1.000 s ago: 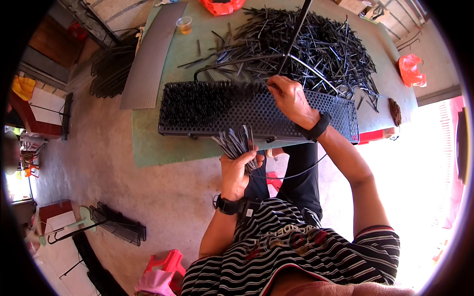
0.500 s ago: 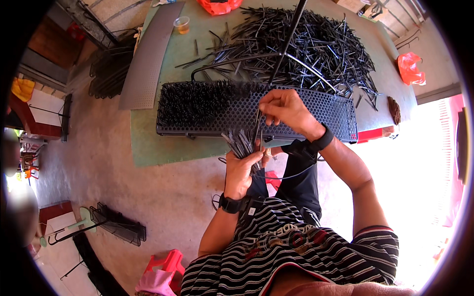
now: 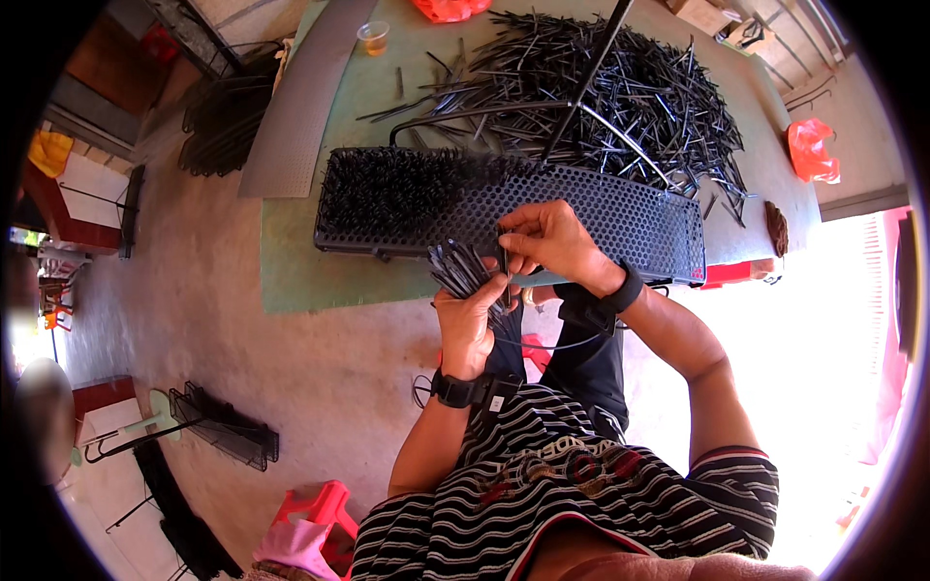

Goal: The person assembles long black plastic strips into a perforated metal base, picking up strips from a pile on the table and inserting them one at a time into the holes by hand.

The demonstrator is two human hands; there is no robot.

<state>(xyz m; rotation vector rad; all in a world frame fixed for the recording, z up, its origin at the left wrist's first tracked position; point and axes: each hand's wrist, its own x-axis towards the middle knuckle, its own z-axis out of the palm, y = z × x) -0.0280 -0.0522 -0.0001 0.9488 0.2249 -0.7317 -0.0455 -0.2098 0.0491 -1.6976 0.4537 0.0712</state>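
Note:
My left hand (image 3: pixel 465 324) is closed round a bundle of thin black strips (image 3: pixel 459 271), whose ends fan out above the thumb. Just to its right, my right hand (image 3: pixel 562 244) pinches a dark strip (image 3: pixel 502 254) between thumb and fingertips, close beside the bundle. Beyond both hands lies a long black perforated panel (image 3: pixel 620 218) with rows of round holes. Its left part is covered by dense black tufts (image 3: pixel 387 194); the right part shows bare holes. A black bent-rod frame (image 3: pixel 484 110) rises behind the panel.
On the green table (image 3: pixel 300 281), a large heap of loose black strips (image 3: pixel 630 107) lies behind the panel. A grey perforated sheet (image 3: pixel 300 116) and a plastic cup (image 3: pixel 372 39) are at the left, a red bag (image 3: pixel 814 150) at the right. A red stool (image 3: pixel 325 508) stands on the floor.
My right hand has come down and nearer to the bundle in my left hand, still pinching a strip. The whole view has shifted slightly.

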